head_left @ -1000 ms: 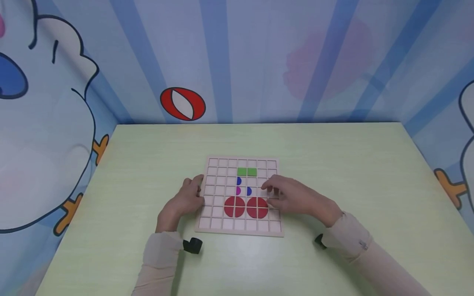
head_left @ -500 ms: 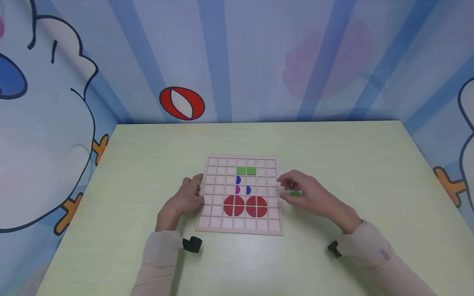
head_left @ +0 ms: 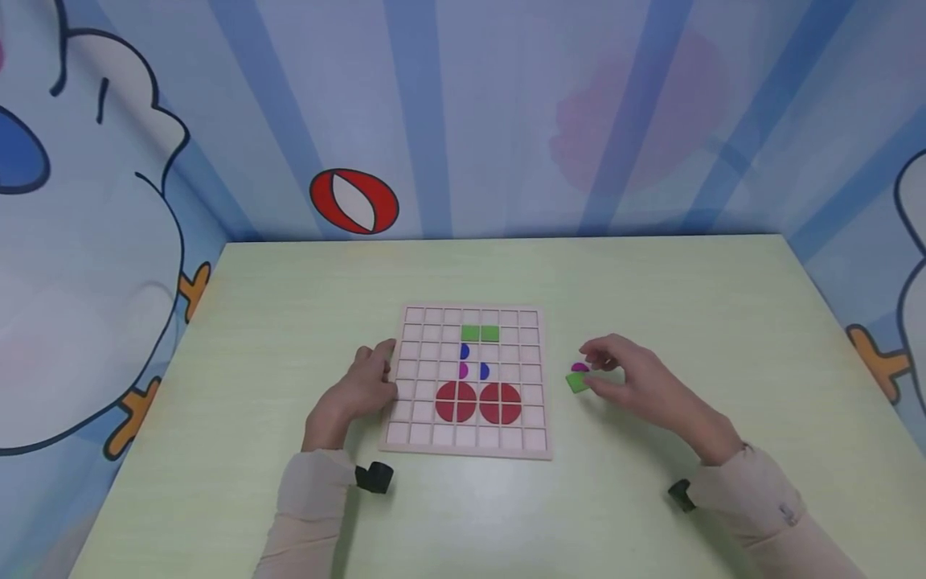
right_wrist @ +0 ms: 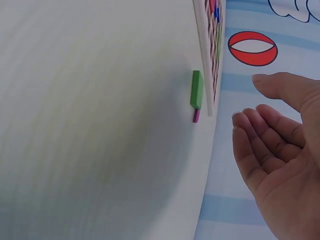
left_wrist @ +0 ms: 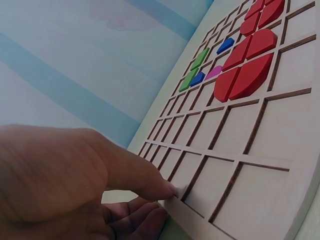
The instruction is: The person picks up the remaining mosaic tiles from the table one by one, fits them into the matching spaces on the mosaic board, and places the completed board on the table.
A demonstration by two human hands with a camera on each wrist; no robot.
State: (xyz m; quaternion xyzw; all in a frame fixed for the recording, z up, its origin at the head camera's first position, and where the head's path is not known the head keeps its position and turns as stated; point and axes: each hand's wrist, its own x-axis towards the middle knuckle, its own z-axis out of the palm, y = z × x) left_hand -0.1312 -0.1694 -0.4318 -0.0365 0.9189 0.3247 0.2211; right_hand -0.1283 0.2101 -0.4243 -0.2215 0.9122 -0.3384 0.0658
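Note:
A pale wooden grid board (head_left: 415, 416) lies on the table, holding red quarter-circle pieces (head_left: 450, 394) that form two discs, two green squares (head_left: 470, 333), two blue half-circles (head_left: 484, 371) and a magenta piece (head_left: 463, 371). My left hand (head_left: 350, 400) holds the board's left edge; in the left wrist view its thumb (left_wrist: 145, 175) presses the rim and the other fingers curl beside it. To the board's right, my right hand (head_left: 637, 378) hovers with bent, parted fingers and nothing between them. Just by its fingertips lie a loose green block (head_left: 576, 382) and a magenta piece (head_left: 580, 367).
The light green table (head_left: 289, 297) meets a blue striped wall (head_left: 499, 121) at its back edge. Painted cartoon figures cover the side walls. A small black wrist camera (head_left: 374, 478) sits at the left cuff, another black camera (head_left: 681, 495) at the right.
My right hand has moved right, off the board and past its edge, bringing the loose green block and magenta piece into sight. The left hand stays at the board's left edge.

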